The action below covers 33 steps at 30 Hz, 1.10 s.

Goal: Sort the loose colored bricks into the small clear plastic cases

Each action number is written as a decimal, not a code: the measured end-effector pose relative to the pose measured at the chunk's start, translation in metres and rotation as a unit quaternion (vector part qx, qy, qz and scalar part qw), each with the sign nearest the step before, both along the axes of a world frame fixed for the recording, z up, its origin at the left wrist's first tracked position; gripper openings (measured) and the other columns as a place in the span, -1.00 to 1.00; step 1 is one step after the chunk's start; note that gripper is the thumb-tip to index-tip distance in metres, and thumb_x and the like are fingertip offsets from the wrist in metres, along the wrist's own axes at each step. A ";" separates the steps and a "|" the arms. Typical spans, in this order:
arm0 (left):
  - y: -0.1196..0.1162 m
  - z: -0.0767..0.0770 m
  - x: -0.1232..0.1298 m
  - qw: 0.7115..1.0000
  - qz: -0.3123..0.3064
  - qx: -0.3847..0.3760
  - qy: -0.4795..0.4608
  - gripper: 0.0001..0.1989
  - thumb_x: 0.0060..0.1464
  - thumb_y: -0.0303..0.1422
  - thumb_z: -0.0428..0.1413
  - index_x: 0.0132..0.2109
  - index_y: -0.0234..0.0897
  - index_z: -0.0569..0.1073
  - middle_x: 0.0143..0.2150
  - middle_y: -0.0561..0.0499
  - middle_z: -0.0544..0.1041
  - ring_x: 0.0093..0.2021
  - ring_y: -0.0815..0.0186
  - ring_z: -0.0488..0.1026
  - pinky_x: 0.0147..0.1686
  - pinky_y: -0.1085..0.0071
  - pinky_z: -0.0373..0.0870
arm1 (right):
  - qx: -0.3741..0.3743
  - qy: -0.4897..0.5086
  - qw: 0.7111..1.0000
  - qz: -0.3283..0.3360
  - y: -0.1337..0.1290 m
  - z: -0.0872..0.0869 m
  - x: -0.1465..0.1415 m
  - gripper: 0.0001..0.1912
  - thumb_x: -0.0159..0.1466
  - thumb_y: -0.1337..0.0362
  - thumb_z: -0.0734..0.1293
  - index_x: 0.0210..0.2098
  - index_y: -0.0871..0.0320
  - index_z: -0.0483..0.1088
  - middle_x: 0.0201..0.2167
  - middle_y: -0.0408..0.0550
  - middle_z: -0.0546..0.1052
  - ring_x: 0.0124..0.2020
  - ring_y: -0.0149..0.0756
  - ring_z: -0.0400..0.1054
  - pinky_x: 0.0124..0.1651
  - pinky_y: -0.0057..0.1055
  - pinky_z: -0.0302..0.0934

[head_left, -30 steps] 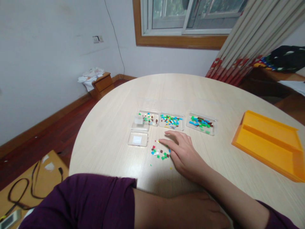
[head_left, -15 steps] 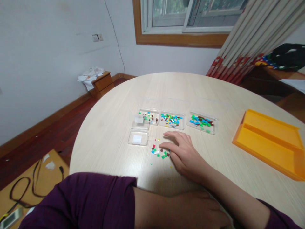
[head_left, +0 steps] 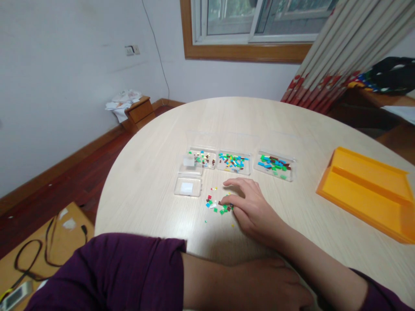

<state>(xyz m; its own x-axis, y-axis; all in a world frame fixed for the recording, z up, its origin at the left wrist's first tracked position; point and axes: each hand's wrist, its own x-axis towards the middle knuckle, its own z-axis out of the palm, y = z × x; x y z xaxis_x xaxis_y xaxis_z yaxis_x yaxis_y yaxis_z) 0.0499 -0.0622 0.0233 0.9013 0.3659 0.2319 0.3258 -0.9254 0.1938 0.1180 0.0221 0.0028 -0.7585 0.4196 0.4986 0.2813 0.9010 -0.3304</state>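
Note:
My right hand (head_left: 251, 205) is over a loose scatter of small coloured building-block pieces (head_left: 215, 210) on the round table (head_left: 142, 207). Its fingers are bent and apart, with the index fingertip down at a brown piece and the thumb beside green ones. No piece shows lifted in it. My left hand (head_left: 272, 283) lies flat and dim at the near side, its forearm crossing in front of me. Its fingers point right and it holds nothing visible. Beyond the scatter, a small clear case (head_left: 177, 191) with a white label lies with its lid raised.
Three clear boxes of sorted pieces stand in a row: a left box (head_left: 212, 166), a middle box (head_left: 234, 172) and a right box (head_left: 275, 175). An orange tray (head_left: 366, 203) sits at the right. A cable (head_left: 27, 244) lies on a lower yellowish surface at left.
My right index finger has drawn back slightly to the right, nearer the thumb, among the loose pieces. My left arm stays in place.

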 end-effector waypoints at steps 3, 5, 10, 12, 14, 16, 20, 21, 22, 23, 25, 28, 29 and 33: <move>0.001 0.001 0.000 1.000 -0.011 -0.012 0.006 -0.81 0.18 -0.34 0.01 -0.25 -0.16 0.54 -0.43 0.16 0.57 -0.43 0.40 0.47 -0.46 0.47 0.38 | -0.003 -0.009 1.000 -0.011 0.000 -0.001 0.000 -0.67 0.18 0.53 0.13 -0.30 0.14 0.49 -0.06 0.11 0.39 0.01 -0.09 0.23 0.01 -0.03 0.18; 0.001 0.003 -0.001 1.000 -0.012 -0.015 0.014 -0.82 0.17 -0.33 0.02 -0.25 -0.17 0.53 -0.42 0.17 0.57 -0.42 0.40 0.48 -0.43 0.47 0.38 | -0.002 -0.011 1.000 -0.022 0.000 -0.002 0.000 -0.67 0.18 0.53 0.14 -0.27 0.15 0.49 -0.06 0.13 0.39 0.02 -0.07 0.23 0.01 -0.02 0.19; 0.000 0.000 -0.002 1.000 -0.004 -0.008 -0.005 -0.86 0.14 -0.36 0.05 -0.30 -0.17 0.51 -0.45 0.15 0.55 -0.44 0.41 0.46 -0.41 0.48 0.37 | -0.016 -0.003 0.999 -0.034 0.000 -0.002 0.000 -0.66 0.18 0.52 0.14 -0.26 0.14 0.49 -0.05 0.12 0.39 0.01 -0.07 0.23 0.03 0.01 0.18; -0.001 -0.006 -0.001 0.999 -0.003 0.001 -0.033 -0.86 0.14 -0.36 0.05 -0.33 -0.18 0.49 -0.48 0.12 0.52 -0.45 0.40 0.46 -0.43 0.46 0.36 | -0.023 0.000 0.999 -0.038 0.000 -0.001 0.000 -0.65 0.18 0.53 0.13 -0.25 0.14 0.48 -0.06 0.12 0.39 0.01 -0.07 0.23 0.04 0.02 0.18; -0.002 -0.011 0.000 0.999 0.000 0.006 -0.049 -0.86 0.14 -0.35 0.05 -0.35 -0.19 0.48 -0.50 0.10 0.51 -0.44 0.38 0.47 -0.42 0.44 0.36 | -0.027 0.000 0.999 -0.041 0.000 0.000 0.000 -0.65 0.18 0.53 0.13 -0.24 0.15 0.47 -0.07 0.11 0.39 0.01 -0.07 0.23 0.04 0.01 0.18; -0.004 -0.013 0.001 0.999 0.002 0.001 -0.047 -0.85 0.14 -0.33 0.04 -0.36 -0.19 0.48 -0.49 0.09 0.51 -0.43 0.36 0.46 -0.40 0.42 0.36 | -0.027 0.000 0.999 -0.040 0.000 0.001 0.000 -0.65 0.18 0.54 0.13 -0.23 0.15 0.47 -0.07 0.11 0.39 0.01 -0.08 0.23 0.04 0.00 0.18; -0.008 -0.008 0.001 1.000 0.019 -0.019 -0.005 -0.84 0.11 -0.27 0.07 -0.33 -0.23 0.48 -0.44 0.08 0.52 -0.40 0.34 0.45 -0.36 0.42 0.35 | -0.028 -0.002 0.999 -0.038 0.000 0.001 0.000 -0.65 0.19 0.54 0.13 -0.23 0.14 0.47 -0.07 0.11 0.39 0.02 -0.08 0.23 0.04 0.00 0.19; -0.009 -0.006 0.001 0.999 0.022 -0.025 0.004 -0.84 0.10 -0.27 0.08 -0.32 -0.25 0.47 -0.42 0.08 0.52 -0.39 0.34 0.44 -0.37 0.41 0.34 | -0.028 -0.002 0.999 -0.036 0.000 0.000 0.000 -0.65 0.19 0.54 0.13 -0.24 0.13 0.48 -0.06 0.10 0.39 0.02 -0.08 0.23 0.04 0.01 0.20; -0.010 -0.005 0.001 0.999 0.024 -0.031 0.009 -0.85 0.10 -0.28 0.08 -0.30 -0.26 0.47 -0.41 0.08 0.52 -0.38 0.33 0.44 -0.37 0.41 0.33 | -0.028 -0.001 0.999 -0.034 0.000 0.000 0.000 -0.65 0.19 0.53 0.14 -0.24 0.12 0.48 -0.06 0.10 0.39 0.02 -0.08 0.23 0.04 0.01 0.20; -0.010 -0.004 0.001 0.999 0.023 -0.034 0.011 -0.85 0.10 -0.29 0.07 -0.28 -0.26 0.46 -0.41 0.08 0.51 -0.38 0.33 0.44 -0.38 0.40 0.32 | -0.027 0.001 0.999 -0.032 0.000 0.000 0.000 -0.65 0.19 0.53 0.14 -0.24 0.12 0.48 -0.06 0.10 0.39 0.01 -0.08 0.23 0.04 0.02 0.21; -0.011 -0.006 0.001 0.999 0.021 -0.033 0.004 -0.85 0.10 -0.31 0.05 -0.27 -0.28 0.46 -0.43 0.07 0.50 -0.39 0.31 0.43 -0.39 0.39 0.30 | -0.023 0.005 0.999 -0.029 0.000 0.000 0.000 -0.64 0.18 0.54 0.13 -0.25 0.12 0.49 -0.06 0.10 0.38 0.01 -0.08 0.23 0.04 0.03 0.21; -0.011 -0.011 0.003 0.999 0.023 -0.019 -0.016 -0.85 0.10 -0.34 0.02 -0.28 -0.29 0.46 -0.45 0.05 0.47 -0.42 0.31 0.42 -0.39 0.38 0.28 | -0.020 0.011 0.999 -0.028 0.001 -0.001 0.000 -0.65 0.18 0.54 0.13 -0.25 0.12 0.49 -0.07 0.10 0.38 0.01 -0.08 0.23 0.04 0.05 0.22; -0.011 -0.013 0.003 0.999 0.026 -0.015 -0.020 -0.85 0.10 -0.34 0.02 -0.28 -0.29 0.46 -0.46 0.05 0.47 -0.42 0.31 0.42 -0.39 0.38 0.27 | -0.019 0.012 0.999 -0.029 0.001 -0.002 0.000 -0.65 0.19 0.54 0.13 -0.26 0.11 0.48 -0.07 0.10 0.38 0.01 -0.08 0.23 0.04 0.06 0.22; -0.012 -0.015 0.003 0.999 0.029 -0.013 -0.023 -0.85 0.09 -0.34 0.04 -0.27 -0.29 0.46 -0.45 0.06 0.48 -0.41 0.31 0.42 -0.38 0.38 0.27 | -0.010 0.013 1.000 -0.026 0.001 -0.002 0.000 -0.66 0.20 0.54 0.13 -0.27 0.13 0.47 -0.08 0.10 0.38 0.01 -0.09 0.24 0.03 0.04 0.23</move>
